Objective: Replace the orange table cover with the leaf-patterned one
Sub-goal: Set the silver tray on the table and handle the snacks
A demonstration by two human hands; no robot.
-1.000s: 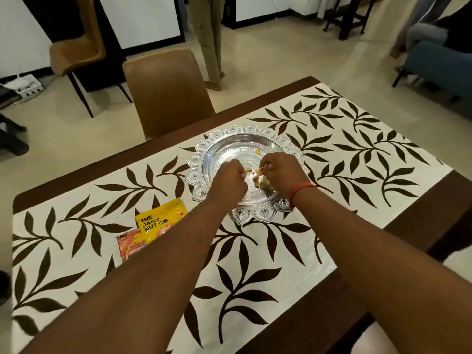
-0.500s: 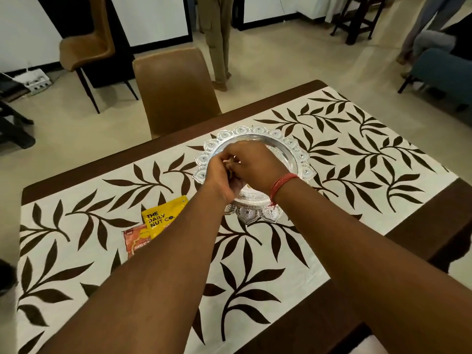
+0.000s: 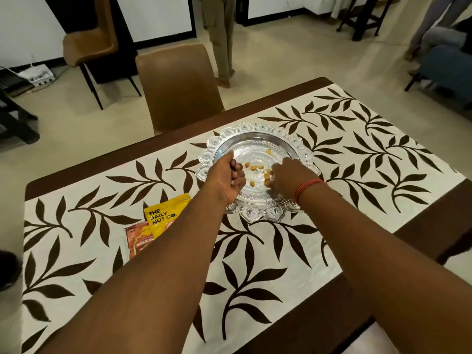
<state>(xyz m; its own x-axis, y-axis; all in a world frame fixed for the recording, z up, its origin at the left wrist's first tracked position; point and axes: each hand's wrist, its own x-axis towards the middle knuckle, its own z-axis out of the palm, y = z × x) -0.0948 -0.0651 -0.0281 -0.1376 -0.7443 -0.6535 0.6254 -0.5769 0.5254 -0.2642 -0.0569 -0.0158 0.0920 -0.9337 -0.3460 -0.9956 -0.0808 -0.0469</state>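
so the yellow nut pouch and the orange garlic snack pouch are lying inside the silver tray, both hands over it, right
Not quite. The head view shows the yellow nut pouch and the orange garlic snack pouch lying on the leaf-patterned table cover, beside the ornate silver tray. The left hand and right hand are over it.

Cover: the leaf-patterned cover (image 3: 293, 254) is on the table, and it lies spread flat.
Look: cream cloth with dark brown leafy sprigs running all across it.
Fit: it runs the table's length as a wide band, with dark table edge showing along the far and near sides.
Load: it carries a silver plate and two snack packets.
Orange cover: nowhere in view.
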